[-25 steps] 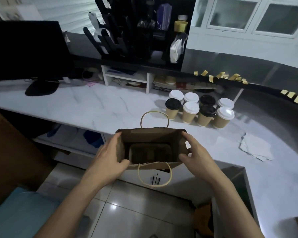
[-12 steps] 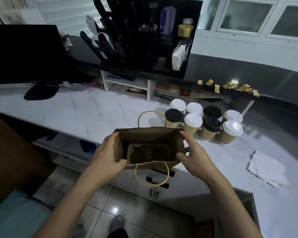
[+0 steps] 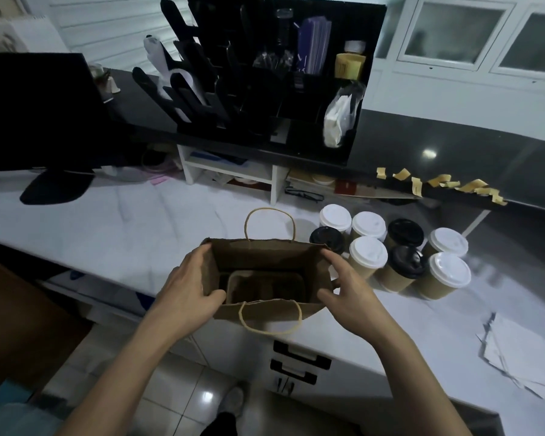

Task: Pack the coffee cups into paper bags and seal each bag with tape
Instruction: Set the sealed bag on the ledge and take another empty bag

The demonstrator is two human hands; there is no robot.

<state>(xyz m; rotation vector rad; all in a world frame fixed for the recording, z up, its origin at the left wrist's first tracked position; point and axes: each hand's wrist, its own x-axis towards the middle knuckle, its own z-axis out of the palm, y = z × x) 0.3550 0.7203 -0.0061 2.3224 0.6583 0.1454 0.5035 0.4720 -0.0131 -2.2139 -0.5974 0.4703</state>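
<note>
Basically, both hands hold the paper bag (image 3: 265,309) open at the near edge of the bench (image 3: 107,221): left hand (image 3: 186,291) grasping the bag's left wall with thumb over the rim, right hand (image 3: 346,291) grasping the right wall the same way. Step in hand looks like setting the bag upright and spreading its mouth; best to seat it fully on the bench, since its near side seems to overhang the edge, and keep the walls square so cups drop in straight. Bag is brown kraft, twisted-paper handles, far handle up, near one flopped down; a cup carrier tray (image 3: 265,286) sits at the bottom, empty. Coffee cups (image 3: 390,253) stand clustered just right of the bag, eight by my count, white and black lids. Tape strips (image 3: 438,182) hang along the dark ledge behind them.
</note>
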